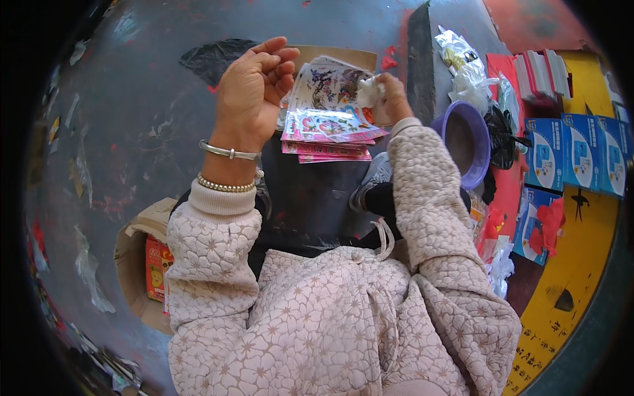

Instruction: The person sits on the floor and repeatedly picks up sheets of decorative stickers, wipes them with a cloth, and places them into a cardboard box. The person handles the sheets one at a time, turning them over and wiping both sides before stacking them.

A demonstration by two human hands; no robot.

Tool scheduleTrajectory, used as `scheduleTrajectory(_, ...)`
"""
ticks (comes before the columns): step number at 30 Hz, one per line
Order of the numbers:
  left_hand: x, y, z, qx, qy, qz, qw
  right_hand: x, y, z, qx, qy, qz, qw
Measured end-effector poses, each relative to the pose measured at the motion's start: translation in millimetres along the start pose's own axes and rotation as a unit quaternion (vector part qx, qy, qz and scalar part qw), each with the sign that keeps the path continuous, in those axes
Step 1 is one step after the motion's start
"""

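Observation:
My left hand [254, 89] is raised to the left of a stack of printed sheets [323, 99], its fingers loosely curled and apart, with nothing seen in them. A silver bangle and a beaded bracelet circle that wrist. In my right hand [394, 98] is a crumpled white wad [370, 92], cloth or tissue, held at the right edge of the stack. The sheets carry colourful flowers and birds, and pink-edged ones [333, 150] fan out at the near side. Brown cardboard [360, 58] shows beneath the stack.
A purple bucket [477, 148] stands right of my right forearm. Beyond it are plastic bags [472, 86], blue boxes [581, 155] and a bundle of cards [543, 74] on a red and yellow surface. A carton [135, 264] with red packets sits at left. Black plastic [211, 59] lies at far left.

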State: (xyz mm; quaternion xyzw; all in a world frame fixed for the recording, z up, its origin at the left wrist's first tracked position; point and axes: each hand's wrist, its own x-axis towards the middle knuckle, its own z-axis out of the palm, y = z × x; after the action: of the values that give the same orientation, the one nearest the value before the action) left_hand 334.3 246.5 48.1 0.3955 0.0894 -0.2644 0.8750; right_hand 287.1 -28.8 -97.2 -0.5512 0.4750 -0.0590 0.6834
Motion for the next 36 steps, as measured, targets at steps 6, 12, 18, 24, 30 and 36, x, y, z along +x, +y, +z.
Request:
scheduleTrajectory(6, 3, -12, 10, 0.018, -0.023, -0.036, 0.999, 5, -11, -54, -0.579, -0.197, -0.281, 0.740)
scheduleTrajectory(12, -8, -34, 16, 0.525, -0.215, -0.008, 0.824, -47, 18, -61, -0.791, -0.222, -0.336, 0.460)
scheduleTrajectory(18, -30, -131, -32, 0.850, -0.293, -0.016, 0.437, -50, 36, -64, -0.834, -0.186, -0.362, 0.372)
scheduleTrajectory(24, -11, -167, -60, 0.876, -0.286, -0.072, 0.381, -37, 28, -67, -0.803, -0.165, -0.320, 0.476)
scheduleTrajectory(30, -17, -157, -52, 0.887, -0.306, -0.079, 0.337, -33, -9, -82, -0.713, -0.061, -0.308, 0.627)
scheduleTrajectory(36, -23, -137, -31, 0.889, -0.295, -0.069, 0.344, -87, -68, -90, -0.414, -0.005, -0.323, 0.851)
